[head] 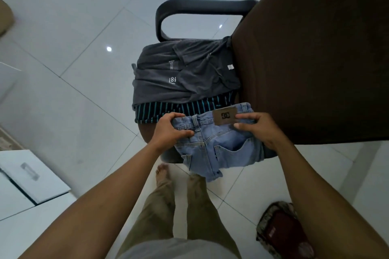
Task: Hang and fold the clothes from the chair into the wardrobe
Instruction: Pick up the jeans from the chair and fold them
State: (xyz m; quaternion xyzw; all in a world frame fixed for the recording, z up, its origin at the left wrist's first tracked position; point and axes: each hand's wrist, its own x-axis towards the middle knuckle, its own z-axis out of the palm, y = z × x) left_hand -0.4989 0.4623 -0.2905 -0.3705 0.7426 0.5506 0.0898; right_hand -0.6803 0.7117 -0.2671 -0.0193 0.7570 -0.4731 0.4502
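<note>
Head view: left hand [171,130] and right hand [257,127] are both pinching the waistband of light jeans [219,149], waistband running left-right between them, legs hanging toward the person off the chair [305,69] seat's front edge.

3 pcs clothing [185,73] [181,109] [221,145], 1 chair [305,59], 2 hands [170,130] [259,128]

Jeans [221,145] in left hand [169,130], right hand [260,130]
</note>
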